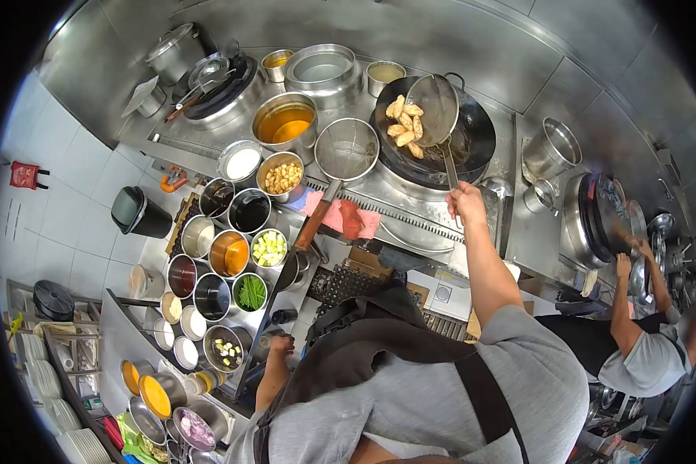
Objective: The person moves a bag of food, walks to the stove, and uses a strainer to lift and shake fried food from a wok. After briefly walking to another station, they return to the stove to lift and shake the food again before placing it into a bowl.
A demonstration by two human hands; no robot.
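Note:
My right hand is closed round the handle of a perforated ladle, whose bowl is tilted over the black wok. Several pale golden fried pieces lie at the ladle's left edge, over the wok. Dark oil shows below them. My left hand hangs low beside the counter edge, near a dark cup; its fingers look curled, and whether it holds anything is hidden. Left of the wok, a round wire strainer with a wooden handle rests on the stove.
Metal pots of sauces and chopped ingredients crowd the left counter. An orange liquid pot and a bowl of nuts stand near the strainer. A pink cloth lies at the stove's front. At far right, a co-worker reaches toward another wok.

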